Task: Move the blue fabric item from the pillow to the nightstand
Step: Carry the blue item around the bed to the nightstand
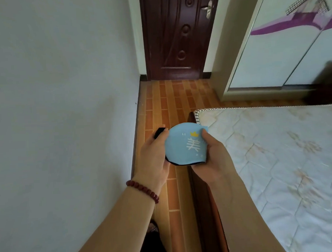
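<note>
While there's only the head view to go on, the blue fabric item (185, 146) is up in the air between both hands, over the floor (166, 106) beside the mattress (276, 149). Left hand (153, 157) pinches its left edge, right hand (214, 152) curls round the right edge, thumb on top. Looks light, soft and floppy, so edge grips seem fine. No nightstand in sight.

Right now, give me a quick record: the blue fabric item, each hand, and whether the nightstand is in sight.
item: blue fabric item, held in the air
left hand: grips its left side
right hand: grips its right side
below: floor beside the bed
nightstand: not in view
pillow: not in view
</note>
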Demonstrator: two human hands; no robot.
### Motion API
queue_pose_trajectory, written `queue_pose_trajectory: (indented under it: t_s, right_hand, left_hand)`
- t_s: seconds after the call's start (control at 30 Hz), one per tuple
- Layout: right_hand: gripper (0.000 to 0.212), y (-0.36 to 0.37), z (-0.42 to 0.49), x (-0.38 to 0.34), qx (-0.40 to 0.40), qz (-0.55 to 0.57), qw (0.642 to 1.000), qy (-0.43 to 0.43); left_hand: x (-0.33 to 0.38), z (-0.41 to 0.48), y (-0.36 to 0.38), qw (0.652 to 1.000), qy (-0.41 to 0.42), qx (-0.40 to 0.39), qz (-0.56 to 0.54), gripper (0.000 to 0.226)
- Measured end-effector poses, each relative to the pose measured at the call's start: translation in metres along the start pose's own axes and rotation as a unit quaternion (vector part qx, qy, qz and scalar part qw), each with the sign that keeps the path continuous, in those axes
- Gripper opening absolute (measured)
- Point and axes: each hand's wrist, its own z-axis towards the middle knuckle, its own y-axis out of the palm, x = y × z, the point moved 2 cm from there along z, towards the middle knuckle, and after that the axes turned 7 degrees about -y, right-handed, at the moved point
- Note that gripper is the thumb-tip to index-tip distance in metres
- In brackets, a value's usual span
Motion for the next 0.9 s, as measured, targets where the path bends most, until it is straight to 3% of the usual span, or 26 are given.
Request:
queue_pose_trajectory:
  t_s: [0.13,0.27,0.5,0.7,0.9]
  right_hand:
    - [0.03,0.029,0.085,-0.012,0.009,0.019,1.0,-0.003]
    - [0.045,0.051,0.156,-0.023,0.001,0.036,0.999,-0.008]
    - [0.028,0.065,0.252,-0.048,0.055,0.01,0.998,-0.001]
    - [0.021,0.073,0.352,-0.086,0.055,0.011,0.998,0.003]
    - [0.028,0.079,0.45,-0.143,0.056,0.013,0.998,0.01]
  left_hand:
    - [0.049,0.078,0.024,0.997,0.049,0.014,0.059,0.014]
    - [0.088,0.14,0.045,0.994,0.064,0.019,0.088,0.014]
    - [0.119,0.234,0.074,0.983,0.084,0.035,0.158,0.01]
    - [0.151,0.332,0.122,0.983,0.084,0.037,0.16,0.012]
    - [0.179,0.417,0.193,0.985,0.083,0.037,0.145,0.015]
